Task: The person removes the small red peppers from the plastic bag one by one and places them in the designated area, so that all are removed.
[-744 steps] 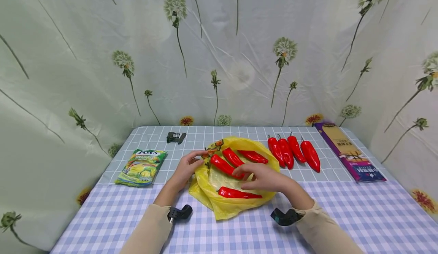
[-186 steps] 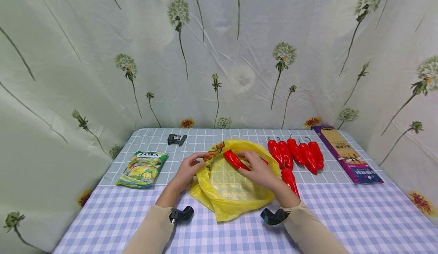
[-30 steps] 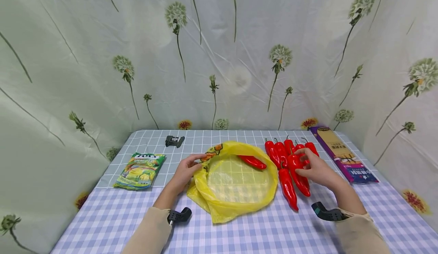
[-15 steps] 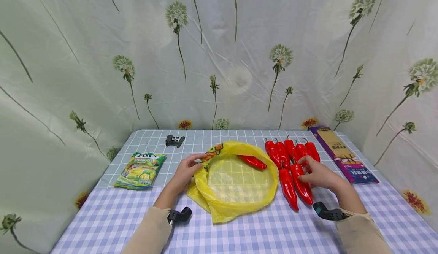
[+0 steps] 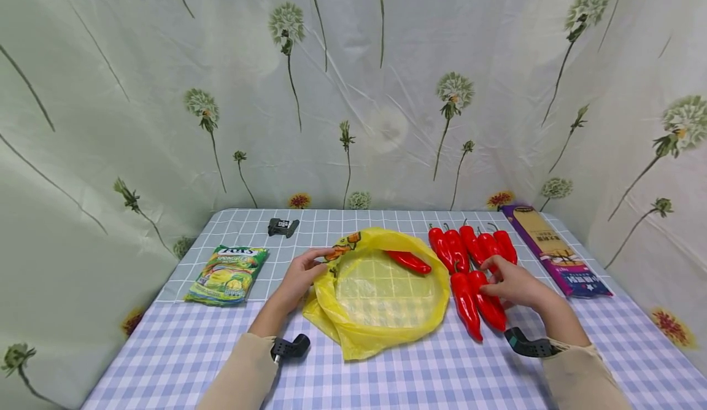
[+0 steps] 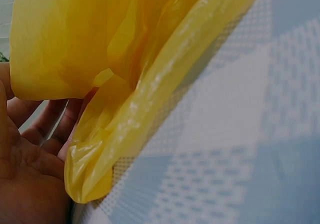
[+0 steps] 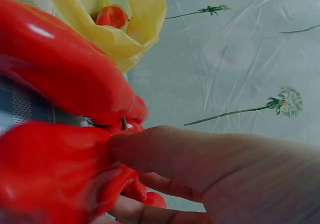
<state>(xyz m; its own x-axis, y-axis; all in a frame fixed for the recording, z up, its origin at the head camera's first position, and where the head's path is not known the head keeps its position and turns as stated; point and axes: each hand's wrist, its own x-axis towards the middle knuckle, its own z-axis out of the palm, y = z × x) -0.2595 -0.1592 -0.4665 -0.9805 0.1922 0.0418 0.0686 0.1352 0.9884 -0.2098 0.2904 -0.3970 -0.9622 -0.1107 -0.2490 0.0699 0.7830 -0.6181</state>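
Observation:
A yellow plastic bag (image 5: 394, 336) lies spread with its mouth up, and one red chili pepper (image 5: 410, 262) shows inside it near the far side. My left hand (image 5: 298, 274) holds the bag's left rim, thumb and fingers on either side of the plastic (image 6: 60, 49). To the right of the bag, my right hand (image 5: 510, 281) grips the upper end of a red pepper (image 5: 489, 309), its thumb (image 7: 150, 146) pressed on the skin. That pepper lies beside another front pepper (image 5: 466, 305), tips toward me. Behind them sits a row of several red peppers (image 5: 440, 245).
A green candy bag (image 5: 226, 275) lies on the left of the checkered tablecloth (image 5: 309, 379). A small black object (image 5: 283, 227) is at the back left. At the back right lies a long purple package (image 5: 555, 250). A floral curtain (image 5: 381, 91) hangs behind the table.
Earlier, several peppers lay in the bag; now one shows there and more lie to the right. Within the last second, the right hand's pepper has come down toward me beside the front one.

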